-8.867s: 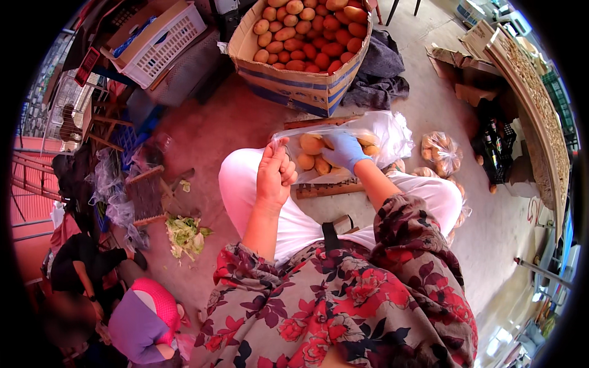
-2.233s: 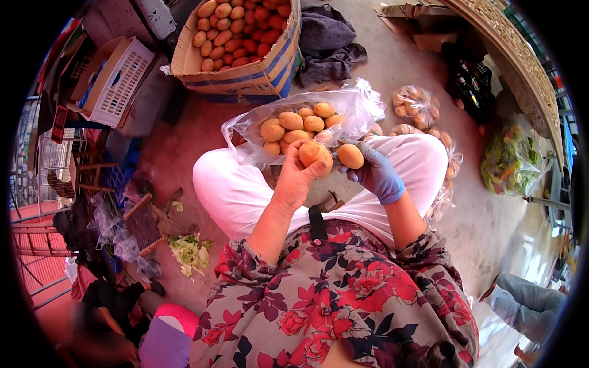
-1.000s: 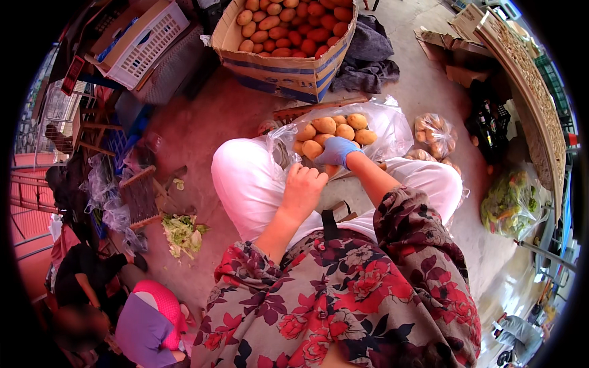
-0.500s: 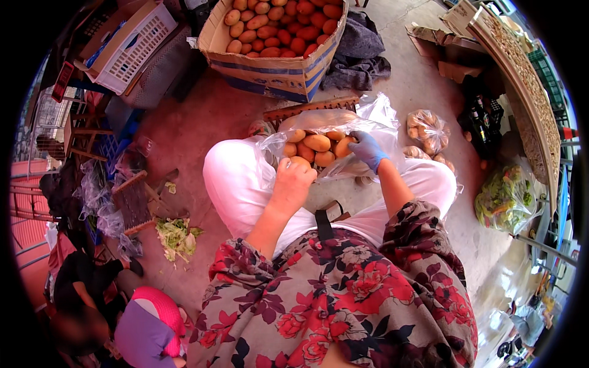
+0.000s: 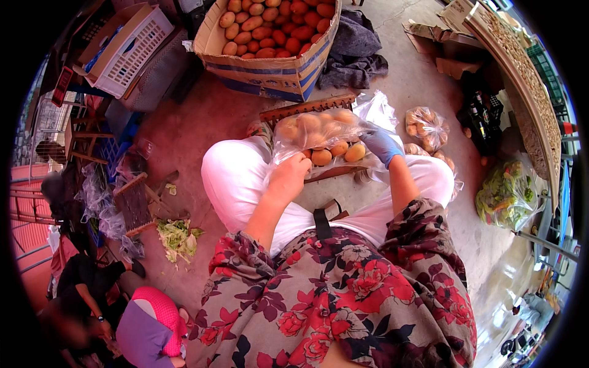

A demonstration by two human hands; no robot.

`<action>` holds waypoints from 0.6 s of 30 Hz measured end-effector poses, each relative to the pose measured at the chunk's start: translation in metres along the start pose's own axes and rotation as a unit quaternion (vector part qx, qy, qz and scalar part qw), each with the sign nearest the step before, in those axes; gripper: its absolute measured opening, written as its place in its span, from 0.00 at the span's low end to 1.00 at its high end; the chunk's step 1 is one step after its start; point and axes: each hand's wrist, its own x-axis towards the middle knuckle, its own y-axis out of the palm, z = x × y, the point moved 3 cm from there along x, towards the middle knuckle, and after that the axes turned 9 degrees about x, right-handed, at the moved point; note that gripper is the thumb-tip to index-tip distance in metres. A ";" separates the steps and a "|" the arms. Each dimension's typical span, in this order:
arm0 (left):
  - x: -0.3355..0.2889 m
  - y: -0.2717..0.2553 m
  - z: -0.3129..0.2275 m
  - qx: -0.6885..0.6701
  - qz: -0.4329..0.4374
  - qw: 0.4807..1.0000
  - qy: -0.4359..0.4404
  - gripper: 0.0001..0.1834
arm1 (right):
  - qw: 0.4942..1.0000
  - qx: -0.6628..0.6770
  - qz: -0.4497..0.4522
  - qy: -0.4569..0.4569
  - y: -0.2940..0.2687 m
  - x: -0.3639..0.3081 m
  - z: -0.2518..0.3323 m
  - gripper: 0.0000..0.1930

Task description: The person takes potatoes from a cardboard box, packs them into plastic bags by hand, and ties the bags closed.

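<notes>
A clear plastic bag [image 5: 288, 136] holding several oval, yellow-orange potatoes [image 5: 321, 157] lies between my knees on a low wooden slatted stool or crate [image 5: 307, 107]. Its film covers most of them, while a few at the near side show uncovered. My left hand [image 5: 291, 179], bare, is closed at the near left edge of the bag, fingers curled on the plastic. At the right end, my right hand [image 5: 383, 147] in a blue glove pinches the bag's edge, its fingertips partly behind the film.
Ahead stands a large cardboard box [image 5: 257, 73] full of similar potatoes. Filled bags [image 5: 427, 127] sit by my right knee, with a bag of greens [image 5: 506, 190] farther right. Leaf scraps [image 5: 177, 239] and a small wooden stool [image 5: 133, 205] are left. Another person [image 5: 86, 282] is lower left.
The bag's film has come over most of the potatoes, which were more exposed before. My right hand has shifted slightly right with the bag's edge. My left hand stays near the left end.
</notes>
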 end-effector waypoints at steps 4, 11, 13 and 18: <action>0.003 -0.006 0.009 0.028 0.001 1.000 0.004 0.03 | 0.993 -0.086 -0.041 -0.064 -0.022 -0.001 0.037 0.21; 0.029 -0.029 0.011 -0.184 0.084 0.975 -0.097 0.27 | 0.977 0.121 0.142 -0.107 -0.015 -0.015 0.090 0.19; 0.042 -0.034 0.020 -0.344 0.001 0.930 -0.132 0.30 | 0.954 0.211 0.199 -0.075 -0.014 -0.016 0.114 0.19; 0.079 -0.061 0.051 -0.394 0.054 0.906 -0.145 0.28 | 0.916 0.266 0.276 -0.116 -0.013 0.008 0.174 0.17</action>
